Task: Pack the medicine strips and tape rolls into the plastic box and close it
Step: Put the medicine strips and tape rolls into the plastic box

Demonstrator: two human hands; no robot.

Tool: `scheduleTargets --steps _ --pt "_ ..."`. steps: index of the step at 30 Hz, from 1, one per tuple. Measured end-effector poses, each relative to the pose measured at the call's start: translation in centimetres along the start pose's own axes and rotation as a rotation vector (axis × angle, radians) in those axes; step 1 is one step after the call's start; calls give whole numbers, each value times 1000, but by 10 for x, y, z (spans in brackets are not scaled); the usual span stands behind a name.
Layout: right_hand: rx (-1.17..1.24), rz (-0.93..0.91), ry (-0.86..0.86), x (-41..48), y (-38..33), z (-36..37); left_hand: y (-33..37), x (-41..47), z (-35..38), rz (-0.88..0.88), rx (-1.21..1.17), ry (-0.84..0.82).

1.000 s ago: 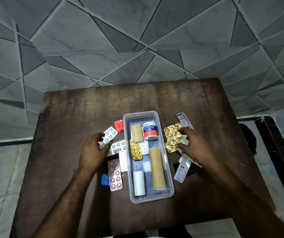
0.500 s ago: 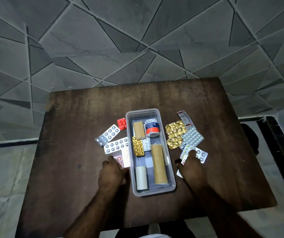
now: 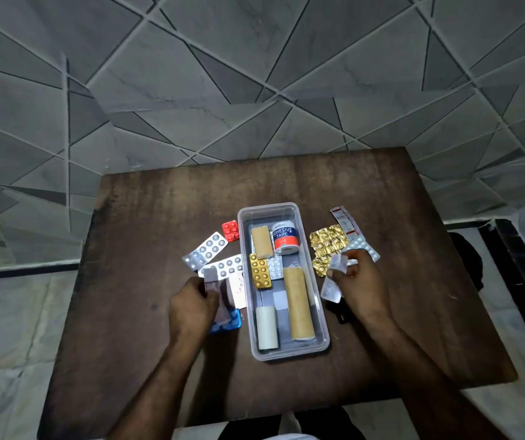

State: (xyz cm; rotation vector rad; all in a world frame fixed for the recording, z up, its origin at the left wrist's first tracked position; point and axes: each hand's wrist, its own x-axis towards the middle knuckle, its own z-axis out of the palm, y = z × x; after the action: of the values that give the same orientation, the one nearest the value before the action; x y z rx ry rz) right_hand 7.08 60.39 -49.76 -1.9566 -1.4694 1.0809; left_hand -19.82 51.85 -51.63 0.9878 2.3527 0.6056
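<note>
A clear plastic box [image 3: 321, 315] sits open at the table's middle. Inside lie an adhesive tape roll [image 3: 284, 237], a tan roll [image 3: 261, 242], a long brown roll [image 3: 298, 303], a white roll [image 3: 266, 327] and a gold strip [image 3: 260, 270]. My left hand [image 3: 191, 308] is shut on a pinkish medicine strip [image 3: 223, 300], lifted just left of the box. My right hand [image 3: 358, 281] pinches silver strips [image 3: 337, 265] to the right of the box. Silver strips [image 3: 205, 250], a red strip [image 3: 230, 230] and a blue strip [image 3: 231, 322] lie on the left.
Crumpled gold foil strips [image 3: 328, 244] and a white-red strip [image 3: 345, 220] lie right of the box. The brown wooden table [image 3: 159, 217] ends against a grey tiled wall [image 3: 255, 90]. No lid is visible.
Both hands moved up from the table's near side. The left hand has lifted the pinkish strip, uncovering the blue one. The right hand has gathered silver strips off the pile.
</note>
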Motion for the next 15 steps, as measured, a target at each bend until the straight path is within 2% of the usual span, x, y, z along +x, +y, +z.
scheduleTargets --steps 5,9,15 --pt "-22 -91 -87 -6 -38 11 37 -1 -2 100 -221 -32" --pt "-99 -69 -207 -8 -47 29 57 -8 16 128 -198 -148" --pt "-229 -56 -264 -6 -48 41 69 -13 34 140 -98 -211"
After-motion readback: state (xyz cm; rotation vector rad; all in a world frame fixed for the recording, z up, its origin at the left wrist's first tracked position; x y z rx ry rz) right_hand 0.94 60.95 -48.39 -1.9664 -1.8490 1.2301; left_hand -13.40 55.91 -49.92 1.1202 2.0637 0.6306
